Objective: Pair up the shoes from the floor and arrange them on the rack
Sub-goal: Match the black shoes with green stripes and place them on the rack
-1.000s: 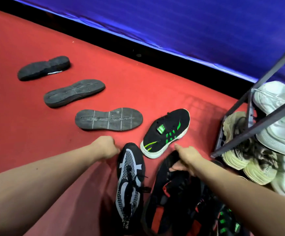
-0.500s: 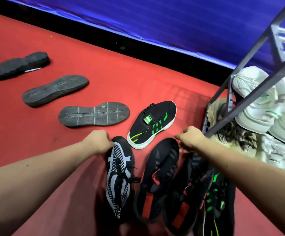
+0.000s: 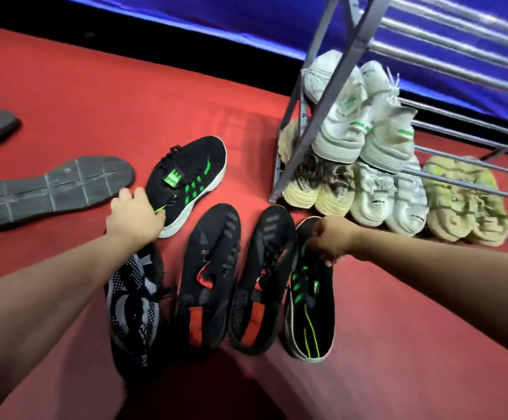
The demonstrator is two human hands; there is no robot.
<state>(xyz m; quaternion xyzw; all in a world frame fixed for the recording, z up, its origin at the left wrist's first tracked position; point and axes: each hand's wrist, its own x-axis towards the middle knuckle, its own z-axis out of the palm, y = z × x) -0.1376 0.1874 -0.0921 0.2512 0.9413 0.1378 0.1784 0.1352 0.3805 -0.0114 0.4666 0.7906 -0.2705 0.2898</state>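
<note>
An overturned sole (image 3: 49, 190) is seen far left on the red floor (image 3: 125, 95). The left hand (image 3: 134, 216) is curled onto the heel of a black-green shoe (image 3: 190, 180). The right hand (image 3: 328, 237) is closed over its mate's (image 3: 308, 301) toe, near the rack (image 3: 328, 95).

- a staged indoor set, not a lived-in home: a plain red floor covering (image 3: 125, 95) runs wall to wall.
- behind the rack (image 3: 334, 77) hangs a blue sheet (image 3: 246, 13) as a backdrop, with a black strip along its foot.
- the rack is bare grey metal tubing, with pale worn sneakers (image 3: 346, 128) on its low tiers.
- left of the rack, dark shoes (image 3: 192, 180) lie loose on the floor, some sole-up.
</note>
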